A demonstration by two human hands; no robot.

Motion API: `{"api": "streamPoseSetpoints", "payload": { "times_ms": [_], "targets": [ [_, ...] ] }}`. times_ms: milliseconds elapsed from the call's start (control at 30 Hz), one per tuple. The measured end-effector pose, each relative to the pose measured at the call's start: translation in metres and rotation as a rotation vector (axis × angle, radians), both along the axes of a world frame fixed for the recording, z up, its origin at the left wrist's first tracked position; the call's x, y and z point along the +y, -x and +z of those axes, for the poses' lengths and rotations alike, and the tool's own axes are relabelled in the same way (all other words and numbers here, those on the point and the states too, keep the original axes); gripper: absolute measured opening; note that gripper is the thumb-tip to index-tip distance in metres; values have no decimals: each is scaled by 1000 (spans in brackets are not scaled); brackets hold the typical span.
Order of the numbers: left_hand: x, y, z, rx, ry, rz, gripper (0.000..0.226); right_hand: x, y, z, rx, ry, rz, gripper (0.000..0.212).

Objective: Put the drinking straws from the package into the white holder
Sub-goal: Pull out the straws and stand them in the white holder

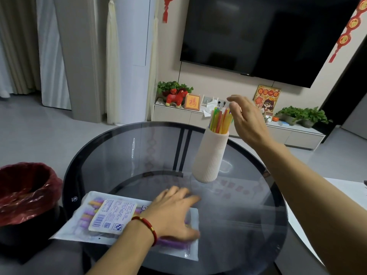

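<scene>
A tall ribbed white holder [210,155] stands upright on the round glass table [119,155], with several coloured straws [219,121] sticking out of its top. My right hand [246,120] hovers just right of the straw tips, fingers spread and empty. The clear plastic straw package [103,217], with a white label and purple and yellow straws still inside, lies flat at the table's near left edge. My left hand [174,213], with a red bracelet on its wrist, rests palm down on the package's right end, fingers spread.
A bin lined with a red bag [25,193] stands left of the table. Beyond the table are a low white cabinet [178,114] with plants and ornaments, and a wall-mounted dark screen [258,36]. A white surface [349,193] lies at the right.
</scene>
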State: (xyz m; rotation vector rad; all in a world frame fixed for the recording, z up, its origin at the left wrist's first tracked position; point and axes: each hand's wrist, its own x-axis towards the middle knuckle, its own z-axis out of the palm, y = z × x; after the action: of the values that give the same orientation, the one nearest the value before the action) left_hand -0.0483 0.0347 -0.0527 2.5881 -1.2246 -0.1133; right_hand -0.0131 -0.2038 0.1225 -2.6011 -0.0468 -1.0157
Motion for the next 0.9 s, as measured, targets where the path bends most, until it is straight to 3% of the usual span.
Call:
{"api": "streamPoseSetpoints", "payload": {
  "times_ms": [100, 167, 267, 433, 567, 700, 800, 900],
  "targets": [
    [11, 2, -14, 64, -250, -62, 129, 5, 27, -19, -146, -28, 45, 31],
    [15, 2, -16, 88, -310, -52, 137, 9, 49, -45, -115, -83, 74, 28],
    [16, 4, -10, 0, -282, -16, 130, 14, 81, -96, 87, -298, 49, 22],
    [10, 8, 10, -222, -118, -15, 89, 35, 114, -160, 536, -945, 90, 29],
    [-1, 20, 25, -472, -139, -46, 92, 54, 123, -180, 705, -1138, 180, 38],
    [-10, 19, 38, -763, -336, -103, 108, 65, 121, -187, 807, -1564, 234, 53],
    [-5, 14, 35, -781, -436, -97, 121, 67, 118, -192, 805, -1624, 277, 50],
    [5, 10, 24, -685, -388, -20, 120, 62, 115, -197, 799, -1545, 311, 37]
  ]
}}
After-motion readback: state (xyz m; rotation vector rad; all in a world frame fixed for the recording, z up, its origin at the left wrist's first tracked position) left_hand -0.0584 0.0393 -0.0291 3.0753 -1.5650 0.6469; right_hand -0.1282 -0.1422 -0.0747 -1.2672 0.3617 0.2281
